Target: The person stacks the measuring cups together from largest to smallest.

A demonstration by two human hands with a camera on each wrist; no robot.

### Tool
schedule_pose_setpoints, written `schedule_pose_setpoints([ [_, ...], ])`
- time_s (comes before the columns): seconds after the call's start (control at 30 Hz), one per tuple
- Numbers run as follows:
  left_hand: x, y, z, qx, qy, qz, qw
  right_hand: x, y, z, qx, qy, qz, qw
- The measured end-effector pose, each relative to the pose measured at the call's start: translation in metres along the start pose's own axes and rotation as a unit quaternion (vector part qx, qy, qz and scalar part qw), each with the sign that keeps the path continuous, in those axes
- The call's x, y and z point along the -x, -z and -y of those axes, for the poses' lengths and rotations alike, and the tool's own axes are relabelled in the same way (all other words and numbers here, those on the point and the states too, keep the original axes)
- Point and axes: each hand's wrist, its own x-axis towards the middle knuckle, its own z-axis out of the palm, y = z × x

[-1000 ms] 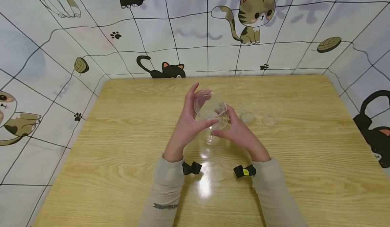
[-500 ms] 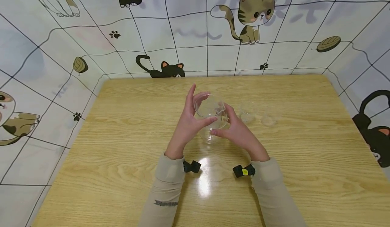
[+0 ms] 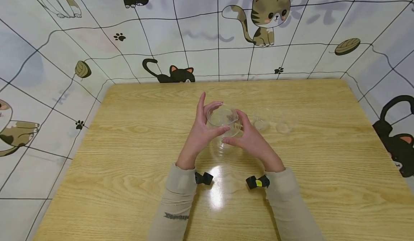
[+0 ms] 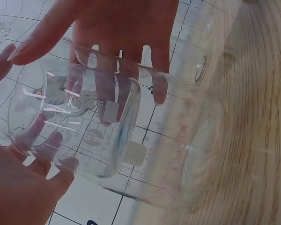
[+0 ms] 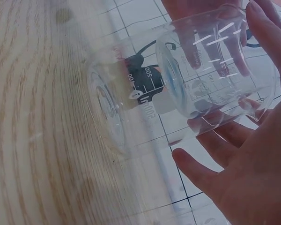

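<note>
The left hand and right hand hold two nested clear glass beakers from either side, with both thumbs on the near side. In the left wrist view the left hand is at the lower left and the right hand at the top. There the smaller beaker's base lies inside the larger beaker, above its bottom. The right wrist view shows the right hand with its fingers around the glass and white printed marks on it. Whether the larger base touches the table is unclear.
Two more clear glass vessels, one nearer and one farther right, stand beside the right hand on the wooden table. A wall sheet with printed cats and a grid surrounds the table's back and sides.
The upper glass rim and the left hand's fingers around it have come down slightly. Both hands keep hold of the glass; the other vessels stay where they were.
</note>
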Motion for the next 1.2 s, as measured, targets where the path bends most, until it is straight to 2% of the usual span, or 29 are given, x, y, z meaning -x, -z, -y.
schedule_pose_setpoints([
  [0.2,0.0,0.001,0.002,-0.002,-0.005,0.011,0.9999,-0.001,-0.001,0.001,-0.006,0.009,-0.003,0.9999],
  [0.47,0.0,0.005,0.004,-0.016,0.013,0.028,0.9994,-0.002,-0.005,0.003,0.015,0.003,-0.027,0.9995],
  [0.83,-0.001,0.005,0.005,-0.035,0.029,0.028,0.9986,-0.001,-0.008,0.008,0.034,-0.01,-0.058,0.9977],
  [1.2,-0.002,0.005,0.006,-0.059,0.052,0.031,0.9964,-0.003,-0.011,0.008,0.085,-0.017,-0.069,0.9939],
])
